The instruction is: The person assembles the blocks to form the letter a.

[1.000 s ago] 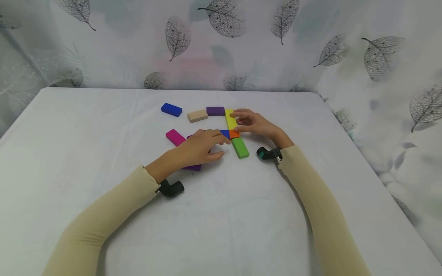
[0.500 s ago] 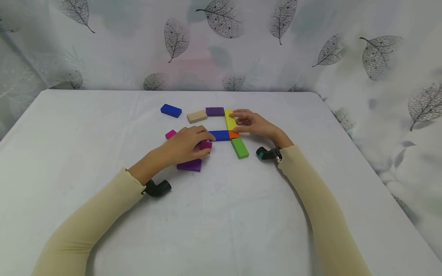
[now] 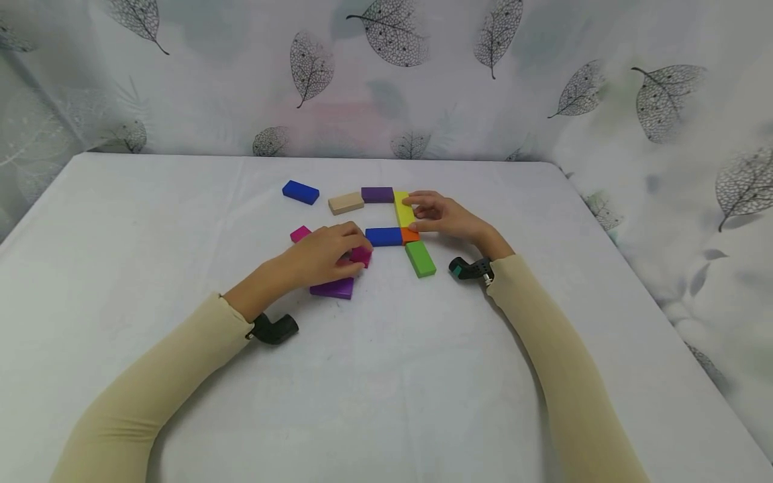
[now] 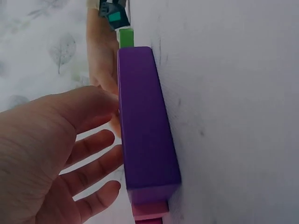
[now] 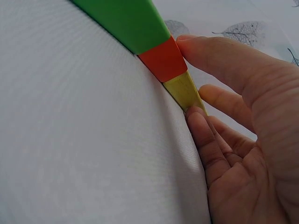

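In the head view my left hand is over several wooden blocks, with a magenta block between its thumb and forefinger. A purple block lies just in front of this hand and hides the thumb tip in the left wrist view. My right hand rests along the right side of a yellow block; its thumb touches the orange block and other fingers touch the yellow one. A blue block lies against the orange block's left side, and a green block lies at its near end.
A dark purple block adjoins the yellow block's far end, with a beige block beside it. Farther left lies another blue block. A second magenta block is partly under the left hand. White cloth covers the table.
My left hand has moved left from the blue block beside the orange one to the magenta block, uncovering that blue block. My right hand has stayed at the yellow and orange blocks.
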{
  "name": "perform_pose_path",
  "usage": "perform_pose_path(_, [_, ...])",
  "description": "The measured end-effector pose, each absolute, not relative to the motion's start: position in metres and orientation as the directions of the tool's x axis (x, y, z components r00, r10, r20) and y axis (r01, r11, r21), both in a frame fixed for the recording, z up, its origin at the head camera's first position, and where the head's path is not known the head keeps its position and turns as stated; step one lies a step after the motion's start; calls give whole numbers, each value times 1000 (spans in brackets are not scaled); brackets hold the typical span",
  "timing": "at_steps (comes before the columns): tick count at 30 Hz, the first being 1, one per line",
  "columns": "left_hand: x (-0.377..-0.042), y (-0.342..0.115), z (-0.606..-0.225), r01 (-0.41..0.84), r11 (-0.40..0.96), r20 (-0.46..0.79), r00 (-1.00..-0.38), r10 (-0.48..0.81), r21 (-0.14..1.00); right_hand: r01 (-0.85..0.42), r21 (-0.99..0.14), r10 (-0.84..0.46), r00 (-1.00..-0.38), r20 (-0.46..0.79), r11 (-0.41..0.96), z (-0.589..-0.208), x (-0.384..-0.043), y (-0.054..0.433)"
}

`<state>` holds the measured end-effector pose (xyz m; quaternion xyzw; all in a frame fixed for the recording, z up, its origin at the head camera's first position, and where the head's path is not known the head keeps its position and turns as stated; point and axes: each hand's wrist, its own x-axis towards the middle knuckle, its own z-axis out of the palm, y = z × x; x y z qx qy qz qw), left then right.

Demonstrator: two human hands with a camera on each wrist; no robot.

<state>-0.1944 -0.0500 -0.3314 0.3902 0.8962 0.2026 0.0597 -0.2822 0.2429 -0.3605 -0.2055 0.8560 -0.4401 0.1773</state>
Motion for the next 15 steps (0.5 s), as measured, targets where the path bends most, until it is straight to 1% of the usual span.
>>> perform_pose_path(9, [-195, -47, -334, 639, 648, -22, -705, 709, 414, -197, -818, -518, -844, -139, 541, -333, -261, 233])
perform_pose_path(15, [-195, -47, -335, 641, 646, -27, -701, 713, 415, -186, -823, -514, -846, -145, 537, -331, -260, 233])
